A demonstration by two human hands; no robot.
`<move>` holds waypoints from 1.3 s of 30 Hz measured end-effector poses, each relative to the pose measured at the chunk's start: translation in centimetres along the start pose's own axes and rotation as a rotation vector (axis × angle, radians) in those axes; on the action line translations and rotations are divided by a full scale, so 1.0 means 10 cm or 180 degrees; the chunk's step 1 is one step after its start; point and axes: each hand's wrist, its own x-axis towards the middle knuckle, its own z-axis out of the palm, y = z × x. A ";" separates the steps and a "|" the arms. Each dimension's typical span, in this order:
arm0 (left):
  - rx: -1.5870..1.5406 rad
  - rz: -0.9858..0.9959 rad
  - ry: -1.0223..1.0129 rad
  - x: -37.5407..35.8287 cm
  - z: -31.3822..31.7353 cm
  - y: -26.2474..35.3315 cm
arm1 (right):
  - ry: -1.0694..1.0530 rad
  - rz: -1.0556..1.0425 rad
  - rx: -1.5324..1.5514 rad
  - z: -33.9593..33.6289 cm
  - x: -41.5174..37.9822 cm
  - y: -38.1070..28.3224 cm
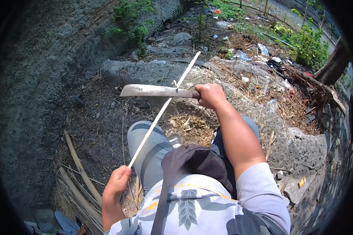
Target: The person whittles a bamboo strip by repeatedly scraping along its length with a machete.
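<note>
My right hand [210, 96] is closed around the dark handle of a machete [153, 91], whose broad blade points left across the middle of the view. Under the blade runs a long, thin pale strip [150, 130], like split bamboo, slanting from lower left to upper right. My left hand [119, 179] pinches the strip's lower end beside my knee. A small curl of shaving [174, 83] stands at the blade's upper edge, where blade and strip cross. Part of the strip is hidden behind the blade.
Longer bamboo pieces [82, 168] lie on the ground at my left. Wood shavings [190, 127] are heaped between my legs. A rough wall [39, 98] rises on the left. Litter and dry leaves cover the ground ahead, with a tree trunk [335, 62] at right.
</note>
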 end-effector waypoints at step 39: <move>0.1686 0.0489 0.0806 -0.20 0.21 0.21 | 0.1447 0.0292 0.1536 -0.19 -0.07 -0.05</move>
